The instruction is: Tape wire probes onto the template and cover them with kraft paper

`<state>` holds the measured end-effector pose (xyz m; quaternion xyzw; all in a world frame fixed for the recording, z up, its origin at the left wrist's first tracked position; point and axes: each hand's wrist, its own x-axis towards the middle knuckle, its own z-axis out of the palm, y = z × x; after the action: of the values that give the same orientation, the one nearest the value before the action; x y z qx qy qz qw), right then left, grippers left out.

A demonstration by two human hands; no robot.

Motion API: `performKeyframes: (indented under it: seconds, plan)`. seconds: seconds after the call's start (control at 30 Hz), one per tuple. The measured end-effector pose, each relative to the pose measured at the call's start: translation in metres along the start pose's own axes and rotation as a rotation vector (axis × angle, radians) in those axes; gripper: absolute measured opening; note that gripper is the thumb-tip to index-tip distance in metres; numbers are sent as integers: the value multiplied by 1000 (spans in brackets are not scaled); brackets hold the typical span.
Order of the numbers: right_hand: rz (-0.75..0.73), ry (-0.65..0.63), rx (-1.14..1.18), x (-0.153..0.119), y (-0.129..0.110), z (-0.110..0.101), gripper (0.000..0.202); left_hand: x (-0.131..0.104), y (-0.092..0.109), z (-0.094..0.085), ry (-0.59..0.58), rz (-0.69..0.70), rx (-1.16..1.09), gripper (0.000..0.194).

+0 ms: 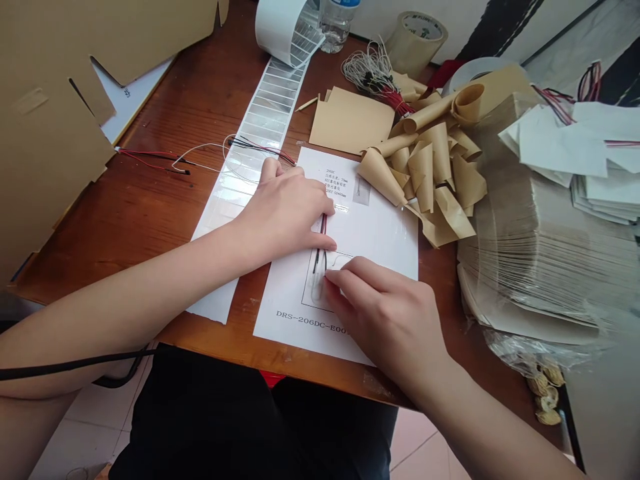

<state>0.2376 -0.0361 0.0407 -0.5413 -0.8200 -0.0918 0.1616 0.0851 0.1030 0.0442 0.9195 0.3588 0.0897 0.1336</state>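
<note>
A printed white sheet (285, 300), with a drawn rectangle and the text "DRS-206DC", lies in front of me. Thin red and black wires (323, 225) run down across it into the rectangle. My left hand (287, 207) rests over the sheet, thumb and curled fingers closed around the wires against the paper; its palm hides part of them. Below, my right hand (385, 303) pinches at a black wire end inside the rectangle, its fingertips partly covering it. A glossy clear patch (318, 287) lies by those fingertips. A thin white wire loops out beside them.
A strip of clear labels (265, 110) runs beneath my left forearm. More wires (155, 157) lie at left near a cardboard box (45, 120). Rolled brown paper pieces (433, 157), a wire bundle (373, 73), a tape roll (417, 40) and stacked bags (540, 267) crowd the right.
</note>
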Motion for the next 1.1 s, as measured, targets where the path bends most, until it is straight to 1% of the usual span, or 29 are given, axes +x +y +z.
performKeyframes:
  seconds: [0.13, 0.3, 0.43, 0.83, 1.0, 1.1]
  plan:
    - [-124, 2, -17, 2, 3, 0, 34, 0, 0, 0, 3, 6, 16, 31]
    - [-203, -23, -4, 4, 6, 2, 36, -1, -1, 1, 19, 19, 21, 31]
    - [-243, -25, -15, 4, 8, 4, 37, -1, -1, 1, 7, 11, 18, 32]
    - [-249, -54, 53, 4, 13, 7, 34, 0, -2, 2, 16, 19, 11, 30]
    - [-230, -84, 75, 4, 15, 8, 32, 0, 0, 0, -12, -2, 7, 33]
    - [-217, -83, 90, 5, 15, 9, 31, -1, 0, -1, -7, -10, -9, 25]
